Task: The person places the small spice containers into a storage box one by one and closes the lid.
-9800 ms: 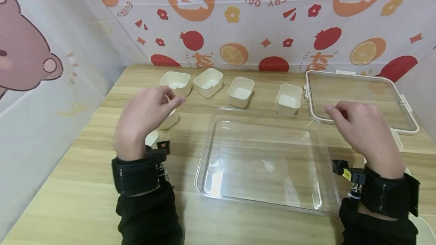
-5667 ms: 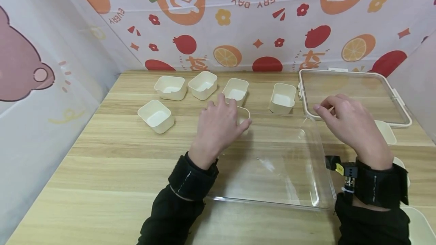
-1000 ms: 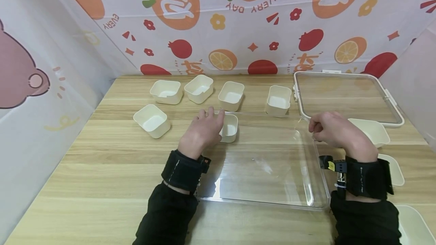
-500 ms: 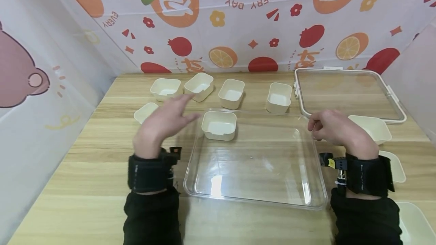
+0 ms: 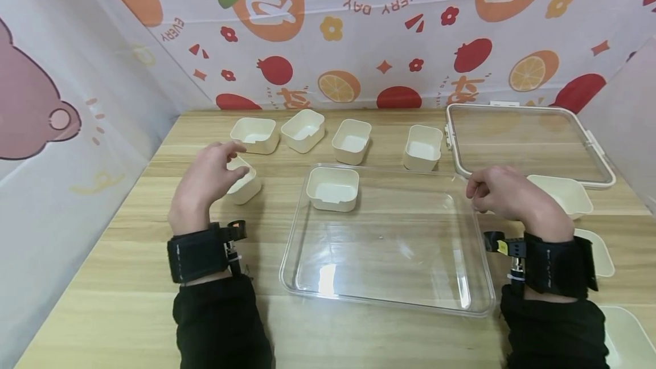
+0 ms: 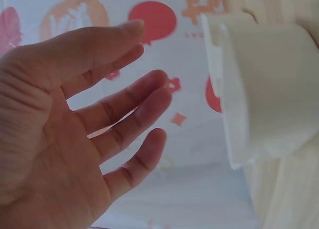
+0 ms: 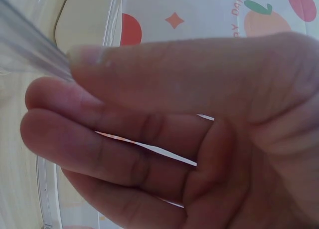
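Note:
My left hand (image 5: 202, 184) hovers over the left side of the table with its fingers spread and relaxed, holding nothing. Just beyond its fingertips is a small cream plastic box (image 5: 247, 188), partly covered by the hand; in the left wrist view that box (image 6: 279, 84) is apart from the fingers. A clear plastic bin (image 5: 386, 303) lies in the middle of the table. One cream box (image 5: 332, 201) sits inside its far left corner. At the bin's far right corner, my right hand (image 5: 504, 195) pinches the rim (image 7: 47, 52) between thumb and fingers.
Several cream boxes line the back, among them one at the left (image 5: 256, 144) and one farther right (image 5: 422, 155). A clear lid with a pale frame (image 5: 533, 180) lies at the back right. More cream containers (image 5: 597, 255) stand right of the bin, partly behind my right arm.
My left hand has let go of the cream box in the bin's far left corner and moved left to another box. My right hand stays at the bin's rim.

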Motion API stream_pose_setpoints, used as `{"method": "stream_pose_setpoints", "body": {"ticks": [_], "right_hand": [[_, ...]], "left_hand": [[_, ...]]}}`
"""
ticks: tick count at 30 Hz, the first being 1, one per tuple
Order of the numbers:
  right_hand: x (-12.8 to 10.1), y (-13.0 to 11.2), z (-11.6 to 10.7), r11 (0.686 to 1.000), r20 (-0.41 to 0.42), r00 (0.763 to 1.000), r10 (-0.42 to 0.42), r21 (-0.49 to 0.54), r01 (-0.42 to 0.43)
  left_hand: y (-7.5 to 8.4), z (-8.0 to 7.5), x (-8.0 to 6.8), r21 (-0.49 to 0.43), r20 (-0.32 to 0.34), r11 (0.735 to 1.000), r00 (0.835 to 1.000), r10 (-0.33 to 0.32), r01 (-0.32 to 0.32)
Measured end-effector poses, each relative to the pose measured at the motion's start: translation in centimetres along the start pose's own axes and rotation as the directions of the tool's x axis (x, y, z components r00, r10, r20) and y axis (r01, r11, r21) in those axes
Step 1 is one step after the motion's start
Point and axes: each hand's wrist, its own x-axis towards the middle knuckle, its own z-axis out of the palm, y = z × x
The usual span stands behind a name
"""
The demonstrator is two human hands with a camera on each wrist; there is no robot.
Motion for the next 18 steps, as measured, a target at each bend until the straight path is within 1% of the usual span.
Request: {"method": "stream_pose_setpoints", "body": {"ticks": [2, 4, 8, 10, 14, 17, 18], "right_hand": [[0.0, 0.0, 0.0, 1.000, -0.002, 1.000, -0.002, 0.002, 0.002], [0.0, 0.0, 0.0, 1.000, -0.001, 1.000, -0.003, 0.006, 0.003], [-0.1, 0.1, 0.0, 1.000, 0.000, 1.000, -0.005, 0.009, 0.005], [-0.1, 0.1, -0.1, 1.000, 0.000, 1.000, -0.006, 0.008, 0.006], [-0.2, 0.1, -0.1, 1.000, -0.003, 1.000, -0.002, 0.004, 0.002], [-0.2, 0.1, 0.0, 1.000, -0.006, 1.000, -0.004, 0.004, 0.004], [-0.1, 0.1, 0.0, 1.000, -0.008, 1.000, -0.007, 0.003, 0.007]], "left_hand": [[-0.7, 0.2, 0.0, 0.001, -0.022, 1.000, 1.000, -0.018, 0.018], [-1.2, 0.3, -0.1, 0.003, -0.042, 0.999, 0.998, -0.052, 0.052], [-2.0, 0.6, -0.2, 0.013, -0.068, 0.991, 0.988, -0.136, 0.137], [-2.3, 0.7, -0.3, 0.018, -0.079, 0.986, 0.984, -0.162, 0.164], [-3.3, 0.9, -0.4, 0.038, -0.084, 0.983, 0.981, -0.173, 0.177], [-4.1, 1.2, -0.4, 0.056, -0.069, 0.983, 0.983, -0.172, 0.176], [-4.4, 1.3, -0.3, 0.047, -0.057, 0.982, 0.982, -0.178, 0.181]]}}
